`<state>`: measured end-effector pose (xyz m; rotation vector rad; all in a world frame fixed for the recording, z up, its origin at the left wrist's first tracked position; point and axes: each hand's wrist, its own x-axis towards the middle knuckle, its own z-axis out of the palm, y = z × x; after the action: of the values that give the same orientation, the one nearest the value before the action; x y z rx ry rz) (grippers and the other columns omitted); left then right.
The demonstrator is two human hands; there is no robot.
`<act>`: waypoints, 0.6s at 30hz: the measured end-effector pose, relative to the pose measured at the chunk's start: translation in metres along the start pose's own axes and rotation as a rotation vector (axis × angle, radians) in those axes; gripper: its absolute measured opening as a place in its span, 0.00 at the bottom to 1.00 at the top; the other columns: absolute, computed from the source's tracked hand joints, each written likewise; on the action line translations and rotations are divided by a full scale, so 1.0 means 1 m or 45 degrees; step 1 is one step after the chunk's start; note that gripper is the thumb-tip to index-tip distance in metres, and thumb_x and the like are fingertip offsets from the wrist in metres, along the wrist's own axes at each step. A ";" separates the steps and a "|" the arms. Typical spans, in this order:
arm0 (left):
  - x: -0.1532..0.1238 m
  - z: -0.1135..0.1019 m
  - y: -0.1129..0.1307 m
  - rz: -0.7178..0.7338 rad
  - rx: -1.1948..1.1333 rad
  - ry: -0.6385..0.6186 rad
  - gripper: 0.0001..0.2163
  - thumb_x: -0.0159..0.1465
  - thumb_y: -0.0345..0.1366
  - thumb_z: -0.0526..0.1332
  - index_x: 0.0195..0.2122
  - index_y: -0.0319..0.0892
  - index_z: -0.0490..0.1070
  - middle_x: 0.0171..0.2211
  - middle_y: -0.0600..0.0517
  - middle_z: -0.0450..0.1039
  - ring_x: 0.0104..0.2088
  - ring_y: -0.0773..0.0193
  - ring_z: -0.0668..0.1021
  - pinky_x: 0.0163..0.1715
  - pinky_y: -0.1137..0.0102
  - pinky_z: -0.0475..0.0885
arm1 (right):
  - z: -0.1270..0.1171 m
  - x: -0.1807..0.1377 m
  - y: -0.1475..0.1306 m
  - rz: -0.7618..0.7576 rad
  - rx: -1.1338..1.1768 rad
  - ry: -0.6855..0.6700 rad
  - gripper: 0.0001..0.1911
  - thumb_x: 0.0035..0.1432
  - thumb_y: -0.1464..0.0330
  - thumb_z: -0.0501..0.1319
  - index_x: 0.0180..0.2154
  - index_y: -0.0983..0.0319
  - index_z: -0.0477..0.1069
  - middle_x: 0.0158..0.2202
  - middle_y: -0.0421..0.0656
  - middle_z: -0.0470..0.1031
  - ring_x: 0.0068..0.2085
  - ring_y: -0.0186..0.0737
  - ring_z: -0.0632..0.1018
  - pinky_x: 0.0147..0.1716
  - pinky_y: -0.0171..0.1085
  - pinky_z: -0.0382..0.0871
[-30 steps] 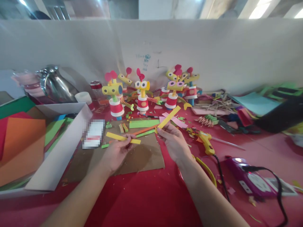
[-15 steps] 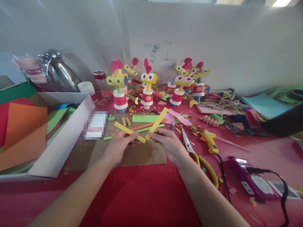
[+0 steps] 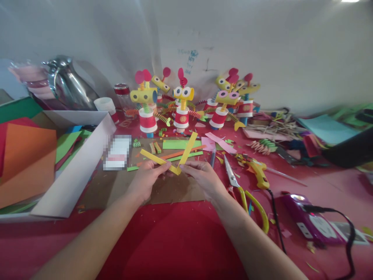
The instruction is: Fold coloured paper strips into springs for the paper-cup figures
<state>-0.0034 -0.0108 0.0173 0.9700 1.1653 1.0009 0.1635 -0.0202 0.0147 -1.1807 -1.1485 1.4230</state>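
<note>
My left hand (image 3: pixel 151 175) pinches a yellow paper strip (image 3: pixel 152 156) that slants down to the right. Between the thumb and fingers of my right hand (image 3: pixel 201 175) is a second yellow paper strip (image 3: pixel 188 149), standing up at a slant. The lower ends of the two strips meet in a V shape. Below them lies a brown cardboard sheet (image 3: pixel 177 192), bearing a wide green paper strip (image 3: pixel 177 144), thin orange and green strips, and small folded paper springs (image 3: pixel 155 147).
Several paper-cup figures (image 3: pixel 181 118) stand at the back. Yellow-handled scissors (image 3: pixel 234 179), a yellow glue gun (image 3: pixel 258 175) and a purple power box (image 3: pixel 309 217) lie right. At left are a white box (image 3: pixel 77 171) of coloured paper and a steel jug (image 3: pixel 71 83).
The strip in my right hand has moved left, and its lower end now touches or overlaps the end of the left strip. My left hand has barely moved.
</note>
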 end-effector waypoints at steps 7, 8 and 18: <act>0.000 0.001 -0.001 0.006 -0.033 0.012 0.10 0.52 0.39 0.69 0.29 0.38 0.76 0.27 0.48 0.78 0.26 0.65 0.75 0.29 0.70 0.63 | 0.003 0.001 0.003 0.046 0.052 0.007 0.08 0.48 0.61 0.65 0.28 0.56 0.81 0.25 0.39 0.77 0.30 0.36 0.71 0.33 0.37 0.60; 0.000 0.001 -0.001 0.010 -0.039 0.011 0.10 0.52 0.39 0.69 0.29 0.38 0.76 0.27 0.48 0.78 0.26 0.66 0.75 0.29 0.70 0.62 | 0.003 0.001 0.004 0.051 0.063 0.006 0.08 0.48 0.61 0.65 0.28 0.56 0.81 0.26 0.39 0.77 0.30 0.36 0.71 0.33 0.37 0.60; 0.003 -0.001 -0.005 -0.049 -0.134 -0.007 0.11 0.50 0.40 0.70 0.28 0.38 0.75 0.26 0.50 0.76 0.26 0.68 0.73 0.28 0.70 0.62 | 0.004 0.001 0.003 0.049 0.077 -0.007 0.08 0.47 0.61 0.66 0.26 0.59 0.80 0.23 0.37 0.72 0.26 0.32 0.66 0.29 0.35 0.56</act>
<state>-0.0033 -0.0095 0.0115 0.8634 1.1111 1.0180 0.1593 -0.0200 0.0123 -1.1623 -1.0842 1.4812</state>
